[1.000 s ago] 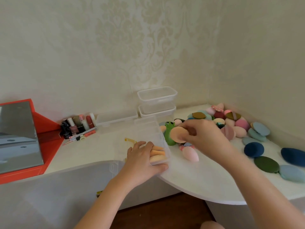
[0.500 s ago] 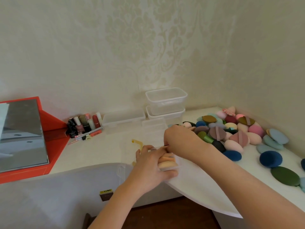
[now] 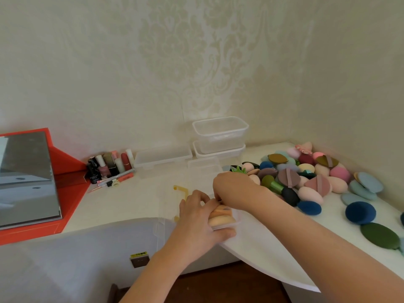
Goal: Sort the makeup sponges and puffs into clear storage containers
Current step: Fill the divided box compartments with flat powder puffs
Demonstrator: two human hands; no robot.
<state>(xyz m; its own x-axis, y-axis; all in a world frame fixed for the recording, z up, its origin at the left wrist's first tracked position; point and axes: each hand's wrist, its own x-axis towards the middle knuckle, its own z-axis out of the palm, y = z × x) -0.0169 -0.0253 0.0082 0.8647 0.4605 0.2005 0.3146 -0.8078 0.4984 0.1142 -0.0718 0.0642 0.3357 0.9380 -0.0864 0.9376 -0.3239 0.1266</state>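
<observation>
A clear storage container (image 3: 237, 221) with a yellow latch (image 3: 181, 190) lies at the table's front edge. Several peach puffs (image 3: 222, 219) are stacked on edge at its near end. My left hand (image 3: 197, 221) grips that near end, thumb on the front wall and fingers over the rim. My right hand (image 3: 232, 189) reaches in from the right, its fingers curled down onto a peach puff at the top of the stack; the fingertips are partly hidden. A pile of coloured sponges and puffs (image 3: 306, 180) covers the table to the right.
Two stacked clear tubs (image 3: 220, 136) and a flat clear box (image 3: 161, 157) stand by the wall. Cosmetic bottles (image 3: 109, 167) and a red-framed mirror (image 3: 28, 180) are on the left. Large blue (image 3: 360, 213) and green (image 3: 380, 236) puffs lie at right. A grey surface (image 3: 65, 259) lies below.
My right hand carried a peach puff from the pile leftward and down into the container's near end. My left hand kept its hold on the container.
</observation>
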